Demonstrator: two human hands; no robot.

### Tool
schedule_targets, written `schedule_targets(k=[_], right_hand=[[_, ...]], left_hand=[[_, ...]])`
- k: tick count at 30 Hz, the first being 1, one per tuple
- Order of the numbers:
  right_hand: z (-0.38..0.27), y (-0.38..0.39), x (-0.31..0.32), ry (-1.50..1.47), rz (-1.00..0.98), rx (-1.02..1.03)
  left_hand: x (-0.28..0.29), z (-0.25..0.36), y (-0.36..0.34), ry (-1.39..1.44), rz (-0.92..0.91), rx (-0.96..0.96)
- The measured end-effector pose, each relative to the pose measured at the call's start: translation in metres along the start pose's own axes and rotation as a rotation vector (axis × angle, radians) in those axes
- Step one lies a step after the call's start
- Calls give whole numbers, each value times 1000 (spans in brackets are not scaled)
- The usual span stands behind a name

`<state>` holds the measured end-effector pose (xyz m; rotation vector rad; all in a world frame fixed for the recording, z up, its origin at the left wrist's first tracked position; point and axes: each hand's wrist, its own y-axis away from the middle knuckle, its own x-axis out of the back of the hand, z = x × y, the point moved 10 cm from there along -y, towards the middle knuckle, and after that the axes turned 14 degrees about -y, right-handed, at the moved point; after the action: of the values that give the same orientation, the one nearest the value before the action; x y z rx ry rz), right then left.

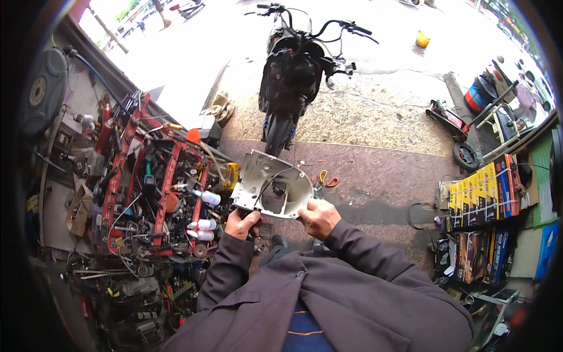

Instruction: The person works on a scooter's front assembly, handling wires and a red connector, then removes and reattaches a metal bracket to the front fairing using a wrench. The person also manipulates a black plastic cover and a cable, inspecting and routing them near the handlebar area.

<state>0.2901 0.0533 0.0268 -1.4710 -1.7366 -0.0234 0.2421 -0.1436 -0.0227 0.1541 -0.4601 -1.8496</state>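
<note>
A pale grey plastic cover (296, 196), hollow and rounded at one end, is held in front of me with its inner side facing up. A thin black cable lies across its opening. My left hand (243, 224) grips the near left corner, thumb on top. At the near right edge, my right hand (319, 217) is closed on the rim, its fingertips partly hidden. Beyond the cover stands a dark scooter (291, 76) with its handlebars exposed and its wheel toward me.
On the left, a red-framed tool rack (158, 220) is crowded with tools and white bottles (205, 225). Pliers with yellow and red handles (327, 179) lie on the floor ahead. Strapped yellow boxes (478, 196) are stacked at the right, below a small scooter (448, 120).
</note>
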Motion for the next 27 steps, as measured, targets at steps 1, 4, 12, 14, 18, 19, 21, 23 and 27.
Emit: schedule_targets(k=[1, 4, 12, 14, 18, 19, 21, 23, 27], right_hand=[[-1, -1, 3, 9, 24, 9], [-2, -3, 8, 52, 54, 17], [-19, -7, 23, 44, 158, 136], [-21, -9, 29, 47, 182, 164], [-12, -12, 36, -9, 182, 74], [-9, -13, 40, -36, 207, 43], [2, -13, 44, -137, 241, -46], [14, -13, 47, -218, 255, -128], [33, -9, 56, -231, 293, -211]], left_hand=[[0, -2, -2, 10, -16, 19], [2, 1, -4, -126, -16, -33], [8, 2, 3, -105, 155, -53], [8, 2, 3, -81, 162, -62], [9, 4, 3, -31, 166, -114], [11, 1, 2, -24, 187, -100], [14, -3, 1, -32, 206, -96], [15, -7, -1, -8, 194, -90], [26, -18, 0, -32, 234, -17]])
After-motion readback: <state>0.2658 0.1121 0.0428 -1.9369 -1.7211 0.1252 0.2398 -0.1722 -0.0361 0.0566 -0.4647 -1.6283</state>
